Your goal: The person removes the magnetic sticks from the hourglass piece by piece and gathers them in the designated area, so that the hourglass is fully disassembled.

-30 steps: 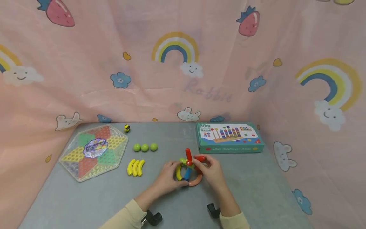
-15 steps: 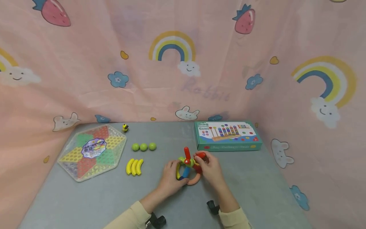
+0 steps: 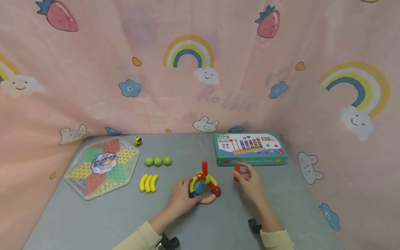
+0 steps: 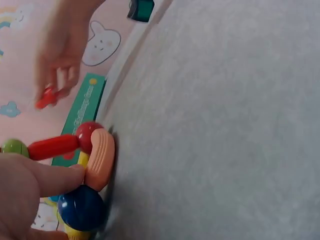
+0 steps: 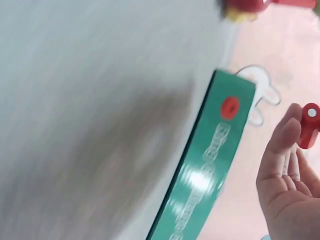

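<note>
A small frame of magnetic balls and rods stands on the table in front of me. It has a dark blue ball, a red ball, a peach curved rod, a blue rod and a yellow curved rod. At its top, a green ball bears red rods, one pointing upward. My left hand grips the frame's left side, thumb by the blue ball. To the frame's right, my right hand pinches a loose red rod, its round magnet end showing in the right wrist view.
A green Ring Challenge Game box lies behind my right hand. At left are a hexagonal star-patterned board, three green balls, three yellow curved rods and a small bee figure. A printed pink curtain hangs behind the table.
My right hand has moved right, away from the frame, taking a red rod off with it. My left hand has stayed on the frame, whose top red rods now stand at different angles.
</note>
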The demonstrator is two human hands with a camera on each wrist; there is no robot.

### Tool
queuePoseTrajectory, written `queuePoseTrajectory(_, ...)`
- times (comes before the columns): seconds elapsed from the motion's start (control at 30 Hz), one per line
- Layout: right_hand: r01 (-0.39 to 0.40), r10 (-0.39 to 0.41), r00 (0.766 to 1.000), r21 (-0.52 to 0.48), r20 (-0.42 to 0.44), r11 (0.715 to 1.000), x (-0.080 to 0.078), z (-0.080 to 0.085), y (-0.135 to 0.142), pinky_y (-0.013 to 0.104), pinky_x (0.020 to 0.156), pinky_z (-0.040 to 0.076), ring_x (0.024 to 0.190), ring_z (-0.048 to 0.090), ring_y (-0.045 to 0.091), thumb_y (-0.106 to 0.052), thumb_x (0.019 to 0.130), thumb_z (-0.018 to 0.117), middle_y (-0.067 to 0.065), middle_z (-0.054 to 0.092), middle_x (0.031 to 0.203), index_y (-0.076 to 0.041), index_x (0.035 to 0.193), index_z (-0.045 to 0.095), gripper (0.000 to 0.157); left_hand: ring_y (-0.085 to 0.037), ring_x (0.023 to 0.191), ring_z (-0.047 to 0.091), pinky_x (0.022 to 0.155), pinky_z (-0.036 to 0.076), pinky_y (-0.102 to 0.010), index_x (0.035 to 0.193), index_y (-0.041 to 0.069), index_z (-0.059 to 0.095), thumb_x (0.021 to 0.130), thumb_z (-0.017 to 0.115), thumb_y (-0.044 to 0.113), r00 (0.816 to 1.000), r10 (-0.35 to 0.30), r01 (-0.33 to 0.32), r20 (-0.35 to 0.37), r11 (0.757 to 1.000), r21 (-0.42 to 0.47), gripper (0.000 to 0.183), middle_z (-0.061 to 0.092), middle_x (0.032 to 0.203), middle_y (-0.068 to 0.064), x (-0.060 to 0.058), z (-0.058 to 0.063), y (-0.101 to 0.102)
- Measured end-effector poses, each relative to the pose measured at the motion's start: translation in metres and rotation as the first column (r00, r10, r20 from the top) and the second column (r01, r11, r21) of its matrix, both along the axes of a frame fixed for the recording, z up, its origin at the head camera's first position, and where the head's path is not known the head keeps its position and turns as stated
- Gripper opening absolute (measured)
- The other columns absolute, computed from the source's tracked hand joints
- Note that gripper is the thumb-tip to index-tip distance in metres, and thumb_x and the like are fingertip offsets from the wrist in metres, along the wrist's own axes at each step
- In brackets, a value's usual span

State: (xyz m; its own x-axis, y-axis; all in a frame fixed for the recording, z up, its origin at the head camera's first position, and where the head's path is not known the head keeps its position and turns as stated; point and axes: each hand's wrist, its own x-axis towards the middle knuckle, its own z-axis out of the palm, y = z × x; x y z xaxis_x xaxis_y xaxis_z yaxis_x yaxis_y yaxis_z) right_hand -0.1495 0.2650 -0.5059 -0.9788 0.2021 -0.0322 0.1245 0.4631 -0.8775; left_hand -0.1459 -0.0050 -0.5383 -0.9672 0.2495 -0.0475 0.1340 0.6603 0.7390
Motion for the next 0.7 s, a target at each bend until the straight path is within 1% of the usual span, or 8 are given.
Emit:
queuePoseTrajectory(0.1,-0.01,0.009,1.0,0.106,0.009,0.994,0.002,-0.002,0.014,0.026,0.071,0.054,0.087,0.068,0.025,-0.027,0.097,0.07,0.016,0.069,0.109,-0.009,0.133,0.06,0.042,-0.025,0.105,0.055,0.088,0.05,-0.045,0.141,0.002,0.052,0.085,0.078,0.022,1.0,-0.028,0.028,0.009,0.999,0.023,0.065,0.056,0.121,-0.014,-0.003,-0.003,-0.004)
queuePoseTrajectory(0.17,-0.027,0.023,0.999,0.17,0.022,0.985,0.003,-0.005,0.021,0.026,0.069,0.053,0.083,0.066,0.022,-0.025,0.095,0.071,0.014,0.07,0.102,-0.007,0.128,0.064,0.037,-0.026,0.108,0.056,0.091,0.051,-0.048,0.142,0.002,0.052,0.086,0.075,0.015,0.999,-0.044,0.044,0.017,0.998,0.045,0.061,0.056,0.123,-0.015,-0.006,-0.005,-0.008)
queuePoseTrajectory(0.23,-0.052,0.044,0.998,0.209,0.042,0.977,0.004,-0.006,0.027,0.026,0.065,0.052,0.077,0.063,0.019,-0.023,0.094,0.072,0.011,0.07,0.094,-0.006,0.123,0.066,0.034,-0.027,0.108,0.056,0.093,0.051,-0.049,0.142,0.002,0.052,0.086,0.073,0.011,0.999,-0.047,0.046,0.024,0.997,0.065,0.06,0.055,0.124,-0.015,-0.008,-0.006,-0.009)
queuePoseTrajectory(0.33,-0.09,0.076,0.995,0.258,0.067,0.962,0.005,-0.008,0.031,0.026,0.06,0.05,0.073,0.06,0.017,-0.022,0.093,0.073,0.009,0.068,0.089,-0.004,0.12,0.068,0.033,-0.027,0.11,0.052,0.09,0.05,-0.045,0.14,0.004,0.054,0.086,0.075,0.015,0.999,0.008,-0.009,0.034,0.999,0.035,0.059,0.054,0.126,-0.014,-0.009,-0.006,-0.009)
queuePoseTrajectory(0.47,-0.146,0.116,0.987,0.302,0.114,0.942,0.004,-0.014,0.03,0.027,0.06,0.05,0.074,0.06,0.016,-0.023,0.092,0.075,0.007,0.068,0.091,-0.005,0.118,0.068,0.033,-0.026,0.104,0.048,0.079,0.046,-0.038,0.128,0.004,0.063,0.084,0.081,0.027,0.996,0.083,-0.082,0.039,0.996,-0.029,0.053,0.054,0.117,-0.012,-0.009,-0.003,-0.009)
queuePoseTrajectory(0.57,-0.202,0.152,0.973,0.321,0.173,0.925,0.003,-0.018,0.026,0.028,0.061,0.05,0.073,0.059,0.015,-0.024,0.091,0.076,0.005,0.067,0.089,-0.005,0.116,0.068,0.032,-0.024,0.096,0.048,0.075,0.044,-0.036,0.121,0.001,0.066,0.085,0.08,0.028,0.996,0.074,-0.073,0.051,0.997,-0.032,0.047,0.055,0.109,-0.011,-0.009,0.001,-0.01)
queuePoseTrajectory(0.63,-0.233,0.171,0.963,0.326,0.207,0.916,0.002,-0.019,0.023,0.029,0.062,0.049,0.072,0.058,0.015,-0.024,0.09,0.077,0.004,0.065,0.087,-0.004,0.114,0.067,0.032,-0.023,0.093,0.05,0.076,0.047,-0.036,0.121,0.001,0.066,0.087,0.079,0.028,0.996,0.067,-0.065,0.065,0.997,-0.031,0.045,0.055,0.108,-0.011,-0.01,0.003,-0.011)
queuePoseTrajectory(0.7,-0.248,0.182,0.959,0.329,0.219,0.911,0.001,-0.019,0.021,0.031,0.064,0.049,0.073,0.057,0.016,-0.023,0.09,0.078,0.004,0.065,0.086,-0.003,0.113,0.067,0.032,-0.022,0.093,0.052,0.078,0.05,-0.038,0.123,0.001,0.066,0.088,0.078,0.027,0.996,0.058,-0.056,0.074,0.998,-0.033,0.045,0.056,0.109,-0.011,-0.011,0.003,-0.011)
